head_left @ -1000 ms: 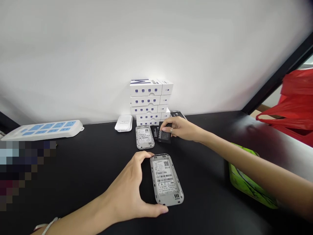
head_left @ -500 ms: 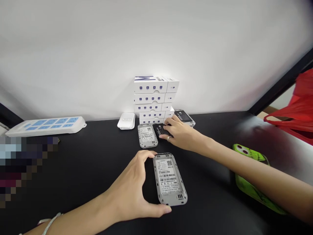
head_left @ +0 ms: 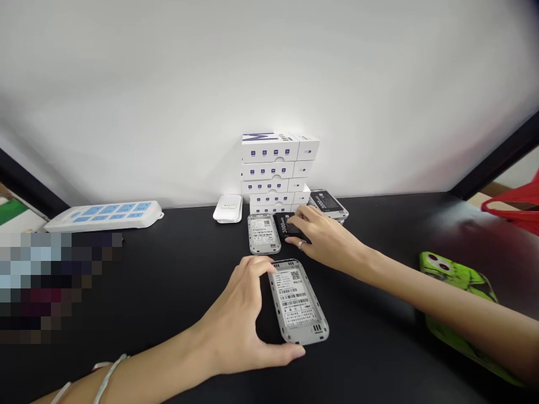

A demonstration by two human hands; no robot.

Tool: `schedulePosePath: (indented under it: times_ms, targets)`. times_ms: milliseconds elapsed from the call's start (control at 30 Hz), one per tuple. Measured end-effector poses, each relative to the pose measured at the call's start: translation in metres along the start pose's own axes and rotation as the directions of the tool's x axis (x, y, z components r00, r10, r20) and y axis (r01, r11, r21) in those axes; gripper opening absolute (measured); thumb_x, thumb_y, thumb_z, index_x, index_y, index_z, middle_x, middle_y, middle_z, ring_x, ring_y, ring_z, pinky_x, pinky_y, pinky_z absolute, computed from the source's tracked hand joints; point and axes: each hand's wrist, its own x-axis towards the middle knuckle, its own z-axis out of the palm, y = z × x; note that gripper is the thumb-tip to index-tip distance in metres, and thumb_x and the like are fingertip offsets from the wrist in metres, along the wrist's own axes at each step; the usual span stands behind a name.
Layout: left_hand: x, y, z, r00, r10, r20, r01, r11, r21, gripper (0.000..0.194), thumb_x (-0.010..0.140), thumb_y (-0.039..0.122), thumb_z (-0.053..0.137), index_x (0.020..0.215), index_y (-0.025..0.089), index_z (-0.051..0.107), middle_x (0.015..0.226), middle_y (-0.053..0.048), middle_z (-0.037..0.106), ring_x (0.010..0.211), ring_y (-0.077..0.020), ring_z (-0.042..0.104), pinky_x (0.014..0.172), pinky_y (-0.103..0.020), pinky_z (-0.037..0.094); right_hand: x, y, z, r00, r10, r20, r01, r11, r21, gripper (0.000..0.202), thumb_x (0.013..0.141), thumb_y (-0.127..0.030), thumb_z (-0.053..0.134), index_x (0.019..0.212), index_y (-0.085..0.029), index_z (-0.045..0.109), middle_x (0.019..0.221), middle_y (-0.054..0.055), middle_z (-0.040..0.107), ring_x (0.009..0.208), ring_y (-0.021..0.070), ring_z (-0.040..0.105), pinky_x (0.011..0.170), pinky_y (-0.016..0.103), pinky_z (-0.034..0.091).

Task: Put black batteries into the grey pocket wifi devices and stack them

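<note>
Head view: left hand [head_left: 240, 314] is spread wide in a C around the near grey housing [head_left: 317, 335], which lies open side up on the black table [head_left: 202, 241]; fingertips touch its far end, thumb is at the near end, can't tell if the thumb presses. Right hand [head_left: 332, 235] is partly closed, fingers bent over a black battery [head_left: 284, 226] marked 3000mAh; battery lies beside the second grey housing [head_left: 251, 238], in front of the white boxes [head_left: 269, 170]; can't tell if it is pinched or only touched, fingers hide part of it. For good handling, probably best to take the battery by opposite side edges, thumb one side, fingers the other, not press on its flat face; flat slab, likely slides before it tips. Keep the fingertips low but off the second housing, which sits close enough to get nudged. Left hand should brace both ends of the near housing lightly, no squeezing, thumb and fingers out of the recess, so it stays square and the label side is unobstructed. Watch the right knuckles near the battery-fitted housing [head_left: 341, 212] behind
</note>
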Motion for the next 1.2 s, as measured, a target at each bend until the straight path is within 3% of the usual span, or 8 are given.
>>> schedulePosePath:
  times_ms: [100, 167, 233, 467, 667, 800, 1033, 1200]
  targets:
    - [0.001, 0.003, -0.001, 0.993, 0.027, -0.119, -0.026, 1.0, 0.016, 0.085, 0.057, 0.038, 0.085, 0.113, 0.027, 0.023, 0.129, -0.014, 0.034, 0.122, -0.0378, 0.041, 0.097, -0.06, 0.044, -0.013, -0.012, -0.01, 0.971, 0.164, 0.173, -0.196, 0.962, 0.192, 0.031, 0.092, -0.042, 0.051, 0.071, -0.02, 0.053, 0.069, 0.004, 0.056, 0.06, 0.0185, 0.052, 0.053, 0.032, 0.04]
    - [0.001, 0.004, -0.001, 0.97, 0.061, -0.236, -0.055, 0.998, 0.031, 0.082, 0.053, 0.033, 0.085, 0.107, 0.027, 0.023, 0.129, -0.014, 0.035, 0.122, -0.0372, 0.041, 0.097, -0.058, 0.043, -0.026, -0.02, -0.017, 0.907, 0.133, 0.4, -0.288, 0.888, 0.357, 0.044, 0.092, -0.049, 0.047, 0.058, -0.021, 0.043, 0.053, -0.002, 0.045, 0.048, 0.0123, 0.04, 0.046, 0.028, 0.031]
    - [0.002, 0.004, 0.0, 0.948, 0.07, -0.31, -0.063, 0.997, 0.033, 0.08, 0.054, 0.031, 0.084, 0.105, 0.027, 0.022, 0.13, -0.015, 0.035, 0.122, -0.0367, 0.041, 0.096, -0.057, 0.043, -0.035, -0.026, -0.021, 0.868, 0.043, 0.494, -0.303, 0.835, 0.46, 0.044, 0.092, -0.045, 0.048, 0.056, -0.021, 0.039, 0.052, -0.004, 0.041, 0.048, 0.0104, 0.036, 0.046, 0.026, 0.028]
    - [0.001, 0.002, 0.002, 0.952, 0.13, -0.279, -0.081, 0.98, 0.181, 0.06, 0.081, 0.035, 0.074, 0.114, 0.025, 0.025, 0.149, -0.019, 0.013, 0.138, -0.0377, 0.02, 0.106, -0.062, 0.031, -0.003, -0.016, -0.02, 0.937, 0.077, 0.34, -0.221, 0.884, 0.412, 0.039, 0.087, -0.027, 0.049, 0.053, -0.021, 0.031, 0.049, -0.005, 0.035, 0.049, 0.0101, 0.032, 0.049, 0.028, 0.027]
    - [-0.001, 0.003, 0.0, 0.973, 0.167, -0.16, -0.147, 0.981, 0.126, 0.052, 0.088, 0.025, 0.066, 0.118, 0.027, 0.024, 0.146, -0.016, 0.021, 0.133, -0.0337, 0.027, 0.103, -0.06, 0.035, 0.043, -0.015, -0.005, 0.947, 0.134, 0.291, -0.236, 0.906, 0.352, 0.041, 0.081, -0.024, 0.053, 0.05, -0.022, 0.026, 0.049, -0.003, 0.037, 0.048, 0.0103, 0.029, 0.047, 0.029, 0.024]
    - [-0.001, 0.002, 0.0, 0.969, 0.171, -0.176, -0.156, 0.983, 0.097, 0.052, 0.087, 0.021, 0.064, 0.118, 0.028, 0.023, 0.145, -0.015, 0.025, 0.133, -0.0332, 0.028, 0.104, -0.061, 0.033, 0.045, -0.01, -0.014, 0.942, 0.157, 0.297, -0.256, 0.909, 0.329, 0.047, 0.085, -0.039, 0.054, 0.05, -0.022, 0.028, 0.049, -0.002, 0.037, 0.047, 0.0099, 0.029, 0.047, 0.029, 0.025]
    - [0.0, 0.002, 0.001, 0.976, 0.162, -0.147, -0.15, 0.985, 0.088, 0.05, 0.088, 0.019, 0.062, 0.118, 0.027, 0.023, 0.143, -0.015, 0.028, 0.132, -0.0328, 0.029, 0.102, -0.061, 0.033, 0.028, 0.078, -0.07, 0.988, 0.144, 0.056, -0.153, 0.956, 0.252, 0.052, 0.061, -0.059, 0.076, 0.085, -0.023, 0.047, 0.092, 0.006, 0.058, 0.08, 0.0214, 0.053, 0.066, 0.033, 0.042]
    - [-0.003, 0.001, 0.002, 0.982, 0.131, -0.136, -0.125, 0.991, 0.056, 0.051, 0.088, 0.02, 0.061, 0.12, 0.029, 0.023, 0.143, -0.014, 0.027, 0.132, -0.0333, 0.03, 0.099, -0.061, 0.036, 0.021, 0.123, -0.053, 0.943, 0.097, 0.319, -0.212, 0.914, 0.347, 0.091, 0.055, -0.056, 0.081, 0.129, -0.024, 0.038, 0.143, 0.015, 0.042, 0.125, 0.0354, 0.046, 0.095, 0.044, 0.046]
